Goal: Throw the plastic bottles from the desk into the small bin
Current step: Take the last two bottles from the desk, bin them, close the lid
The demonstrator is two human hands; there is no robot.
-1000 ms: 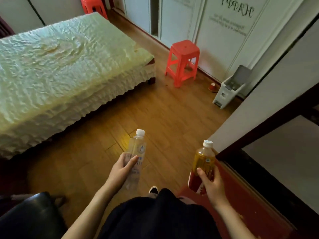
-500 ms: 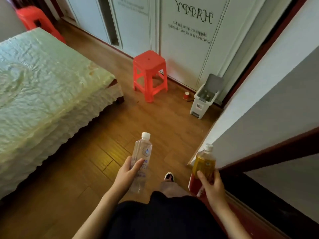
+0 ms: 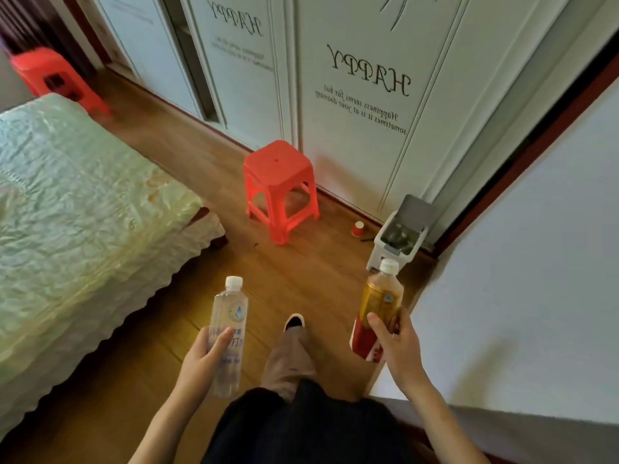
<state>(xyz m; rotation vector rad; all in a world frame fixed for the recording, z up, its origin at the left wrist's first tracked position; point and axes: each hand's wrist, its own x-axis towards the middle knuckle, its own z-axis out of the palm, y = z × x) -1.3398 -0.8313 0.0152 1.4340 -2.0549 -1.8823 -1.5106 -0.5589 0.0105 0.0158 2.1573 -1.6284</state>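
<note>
My left hand point(image 3: 204, 360) grips a clear plastic water bottle point(image 3: 229, 326) with a white cap, held upright at waist height. My right hand point(image 3: 398, 346) holds an amber tea bottle point(image 3: 380, 301) with a red lower label and white cap. The small white bin point(image 3: 397, 242) stands on the floor ahead to the right, in the corner by the wall, its grey lid tipped up and its mouth showing. The amber bottle's cap overlaps the bin's lower front in the view.
A red plastic stool point(image 3: 279, 189) stands left of the bin before white wardrobe doors point(image 3: 355, 95). A small red cup point(image 3: 357, 228) lies on the floor between them. A bed with a green cover point(image 3: 73, 212) fills the left. A white wall point(image 3: 522, 262) runs along the right.
I have walked forward and turned right; the bin and the stool are closer and larger. Both bottles remain in my hands, the amber one raised slightly.
</note>
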